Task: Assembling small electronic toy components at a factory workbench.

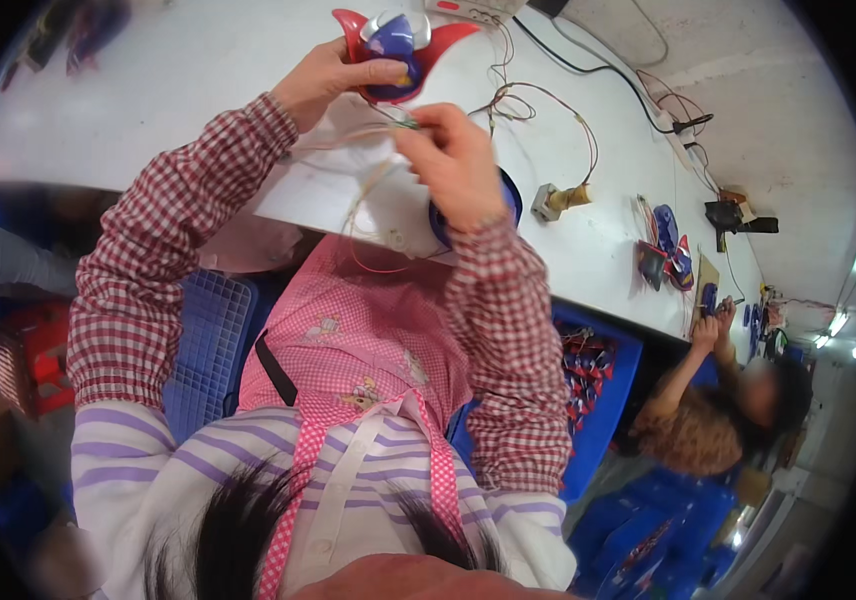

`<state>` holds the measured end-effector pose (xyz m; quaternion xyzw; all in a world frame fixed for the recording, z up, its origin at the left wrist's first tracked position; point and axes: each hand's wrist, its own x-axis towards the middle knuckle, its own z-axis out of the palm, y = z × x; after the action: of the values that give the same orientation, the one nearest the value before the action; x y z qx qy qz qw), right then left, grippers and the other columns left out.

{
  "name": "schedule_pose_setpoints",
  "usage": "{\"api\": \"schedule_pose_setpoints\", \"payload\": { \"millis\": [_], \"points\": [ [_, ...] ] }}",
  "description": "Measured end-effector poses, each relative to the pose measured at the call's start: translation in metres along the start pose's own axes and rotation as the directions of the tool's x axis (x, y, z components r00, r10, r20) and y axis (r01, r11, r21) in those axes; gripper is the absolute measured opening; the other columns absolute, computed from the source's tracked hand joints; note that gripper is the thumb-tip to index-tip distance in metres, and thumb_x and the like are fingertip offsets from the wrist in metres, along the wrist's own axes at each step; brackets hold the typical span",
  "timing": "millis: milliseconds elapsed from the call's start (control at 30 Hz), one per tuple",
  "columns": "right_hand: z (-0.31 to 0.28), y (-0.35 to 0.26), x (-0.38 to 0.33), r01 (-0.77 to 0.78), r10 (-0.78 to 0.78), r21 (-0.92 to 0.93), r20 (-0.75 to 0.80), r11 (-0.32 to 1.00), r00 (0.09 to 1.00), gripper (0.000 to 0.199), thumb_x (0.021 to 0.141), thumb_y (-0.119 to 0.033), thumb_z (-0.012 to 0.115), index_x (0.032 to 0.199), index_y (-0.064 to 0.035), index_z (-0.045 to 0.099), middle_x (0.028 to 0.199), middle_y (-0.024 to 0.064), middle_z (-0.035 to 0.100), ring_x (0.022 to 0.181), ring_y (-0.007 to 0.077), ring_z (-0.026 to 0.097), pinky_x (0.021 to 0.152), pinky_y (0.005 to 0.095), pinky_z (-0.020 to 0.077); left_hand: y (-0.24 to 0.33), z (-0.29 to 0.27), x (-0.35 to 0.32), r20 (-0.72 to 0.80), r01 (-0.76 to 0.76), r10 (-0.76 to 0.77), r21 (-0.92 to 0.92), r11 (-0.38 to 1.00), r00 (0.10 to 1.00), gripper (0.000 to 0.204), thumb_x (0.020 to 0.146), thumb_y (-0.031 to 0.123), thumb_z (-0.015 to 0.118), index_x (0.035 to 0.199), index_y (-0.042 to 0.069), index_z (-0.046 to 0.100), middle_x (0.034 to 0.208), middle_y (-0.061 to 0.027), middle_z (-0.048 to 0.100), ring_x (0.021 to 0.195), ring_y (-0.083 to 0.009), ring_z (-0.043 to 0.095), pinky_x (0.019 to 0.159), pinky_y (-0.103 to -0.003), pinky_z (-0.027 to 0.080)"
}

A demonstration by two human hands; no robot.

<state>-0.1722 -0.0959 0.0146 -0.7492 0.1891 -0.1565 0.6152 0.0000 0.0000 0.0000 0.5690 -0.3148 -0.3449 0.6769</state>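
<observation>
My left hand (316,84) grips a red, blue and silver plastic toy part (394,38), its thumb pressed on the blue face. Just below it, my right hand (460,168) pinches thin wires (380,130) near the toy's lower edge. Something small and greenish shows at those fingertips, too small to name. A loose thin wire (353,215) loops down over the table's near edge. Under my right hand stands a round blue-rimmed object (515,200), largely hidden by the hand and wrist.
A white table (188,120) spans the front. To the right lie a metal block with a brass-coloured piece (554,201), cables (523,100) and more toy parts (666,250). A pale box (468,8) sits at the back. Another person (698,420) works farther right, beside a blue bin (608,420) of parts.
</observation>
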Motion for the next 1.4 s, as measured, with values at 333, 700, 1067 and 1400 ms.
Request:
{"api": "schedule_pose_setpoints", "payload": {
  "millis": [333,700,1067,1400],
  "points": [
    [-0.073,0.049,-0.064,0.115,-0.311,-0.487,-0.342,0.866,0.887,0.019,0.077,-0.01,0.067,0.094,-0.002,0.063,0.077,0.0048,0.059,0.071,0.0135,0.051,0.064,0.0232,0.0415,-0.027,0.09,-0.039,0.052,0.015,-0.039,0.397,0.918,0.998,0.044,0.071,0.022,0.077,0.104,-0.001,0.06,0.088,-0.0101,0.065,0.076,-0.0145,0.061,0.069,-0.02,0.048],
    [-0.051,0.096,-0.039,0.104,-0.38,-0.439,-0.607,0.893,0.698,0.039,0.069,-0.001,0.058,0.107,-0.0024,0.049,0.102,0.0155,0.049,0.091,0.0308,0.052,0.08,0.037,0.0448,-0.051,0.089,-0.044,0.18,-0.174,0.114,0.362,0.916,0.977,0.037,0.075,0.01,0.07,0.105,-0.003,0.054,0.1,-0.0132,0.06,0.087,-0.018,0.06,0.08,-0.027,0.048],
    [-0.009,0.043,-0.013,0.309,-0.405,-0.264,-0.63,0.914,0.662,0.023,0.074,-0.005,0.058,0.096,-0.005,0.053,0.094,0.0111,0.05,0.08,0.0248,0.053,0.07,0.0325,0.0454,-0.018,0.064,-0.06,0.063,0.002,-0.002,-0.001,1.0,0.998,0.044,0.079,0.012,0.062,0.119,-0.003,0.051,0.106,-0.0123,0.06,0.093,-0.0191,0.059,0.084,-0.026,0.046],
    [-0.022,0.066,-0.058,0.318,-0.561,-0.711,-0.129,0.627,0.818,0.027,0.079,-0.013,0.064,0.102,-0.0027,0.058,0.096,0.0095,0.056,0.089,0.0249,0.049,0.085,0.0337,0.0391,0.003,-0.099,-0.038,-0.56,-0.002,0.022,0.035,0.999,0.828,0.059,0.067,0.019,0.077,0.114,-0.004,0.049,0.102,-0.0158,0.06,0.086,-0.0211,0.061,0.079,-0.029,0.051]
  ]
}}
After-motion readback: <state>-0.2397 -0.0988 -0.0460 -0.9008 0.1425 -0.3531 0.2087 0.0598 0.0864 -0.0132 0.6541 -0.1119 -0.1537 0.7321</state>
